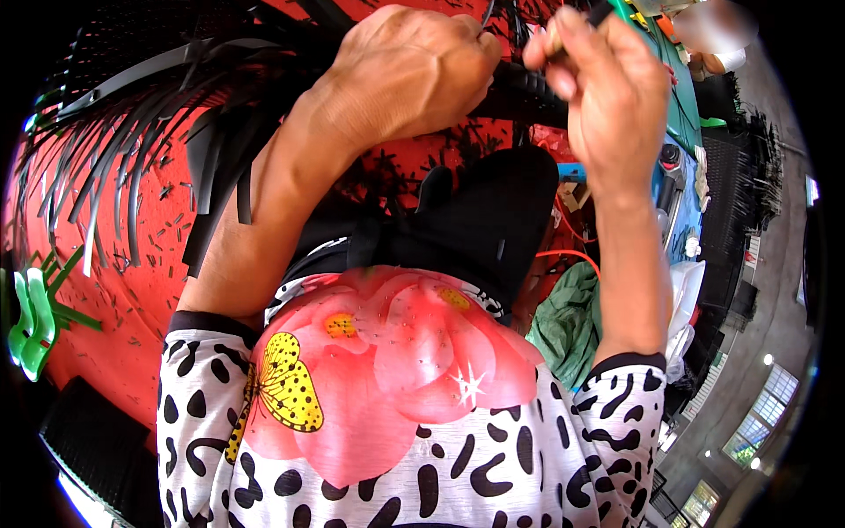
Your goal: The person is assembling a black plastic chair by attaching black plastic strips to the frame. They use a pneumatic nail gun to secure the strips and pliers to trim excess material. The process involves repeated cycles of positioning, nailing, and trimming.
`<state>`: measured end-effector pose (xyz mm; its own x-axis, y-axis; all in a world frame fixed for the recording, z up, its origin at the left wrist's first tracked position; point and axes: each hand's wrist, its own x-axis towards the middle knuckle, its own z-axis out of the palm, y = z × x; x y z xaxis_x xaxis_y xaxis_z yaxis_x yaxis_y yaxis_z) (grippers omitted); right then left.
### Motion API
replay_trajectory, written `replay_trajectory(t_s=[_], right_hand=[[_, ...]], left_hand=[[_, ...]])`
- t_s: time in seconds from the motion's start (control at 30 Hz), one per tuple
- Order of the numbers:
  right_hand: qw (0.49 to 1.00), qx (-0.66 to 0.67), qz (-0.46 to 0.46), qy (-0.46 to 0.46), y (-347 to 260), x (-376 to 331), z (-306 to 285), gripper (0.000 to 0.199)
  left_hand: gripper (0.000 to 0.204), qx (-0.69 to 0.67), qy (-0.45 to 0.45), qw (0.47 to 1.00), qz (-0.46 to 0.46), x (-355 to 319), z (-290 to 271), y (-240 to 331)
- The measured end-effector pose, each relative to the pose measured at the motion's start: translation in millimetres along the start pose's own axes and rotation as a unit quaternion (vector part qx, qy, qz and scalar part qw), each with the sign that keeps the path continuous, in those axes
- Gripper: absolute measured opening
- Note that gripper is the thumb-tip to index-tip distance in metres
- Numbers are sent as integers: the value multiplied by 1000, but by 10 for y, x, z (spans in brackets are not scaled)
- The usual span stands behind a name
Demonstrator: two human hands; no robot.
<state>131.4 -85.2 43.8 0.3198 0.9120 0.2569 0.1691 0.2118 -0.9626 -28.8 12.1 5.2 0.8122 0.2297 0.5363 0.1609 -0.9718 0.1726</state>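
Black woven work [132,62] with many loose flat plastic strips [132,185] spreads across the upper left. My left hand [418,70] is closed in a fist at its edge, and the strips hang beside that forearm. A thin dark strip shows by its knuckles; the fingertips are hidden. My right hand [616,101], a little apart to the right, has its thumb and fingers bent together in a pinch. A dark piece shows at its fingers near the upper edge, too blurred to name. Dark woven material [528,92] lies between and below the hands.
Short black offcuts [163,233] litter the red floor covering [114,352]. A green plastic chair [35,326] is at left. To my right are a crumpled green bag [568,317], an orange cable [572,253] and a bench with tools [673,158]. Another person is at upper right.
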Motion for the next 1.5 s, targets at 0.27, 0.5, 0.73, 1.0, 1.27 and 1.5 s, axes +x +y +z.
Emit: replay_trajectory(t_s=[0.27, 0.5, 0.73, 1.0, 1.27, 1.5], right_hand=[[964, -255, -32, -62, 350, 549, -42, 34], [932, -319, 96, -145, 456, 716, -47, 32], [927, -334, 93, -141, 517, 815, -78, 29], [926, -355, 65, -108, 446, 768, -48, 32], [952, -135, 226, -158, 348, 671, -188, 37], [897, -188, 153, -369, 414, 712, -352, 29]], left_hand=[[15, 29, 63, 997, 31, -15, 67, 4], [14, 14, 73, 997, 10, 33, 45, 18], [35, -4, -19, 999, -25, 160, -81, 12], [35, -27, -76, 996, -43, 134, -94, -40], [34, -59, -20, 997, -41, 55, 23, -24], [32, -62, -13, 997, -35, 65, -8, -14]])
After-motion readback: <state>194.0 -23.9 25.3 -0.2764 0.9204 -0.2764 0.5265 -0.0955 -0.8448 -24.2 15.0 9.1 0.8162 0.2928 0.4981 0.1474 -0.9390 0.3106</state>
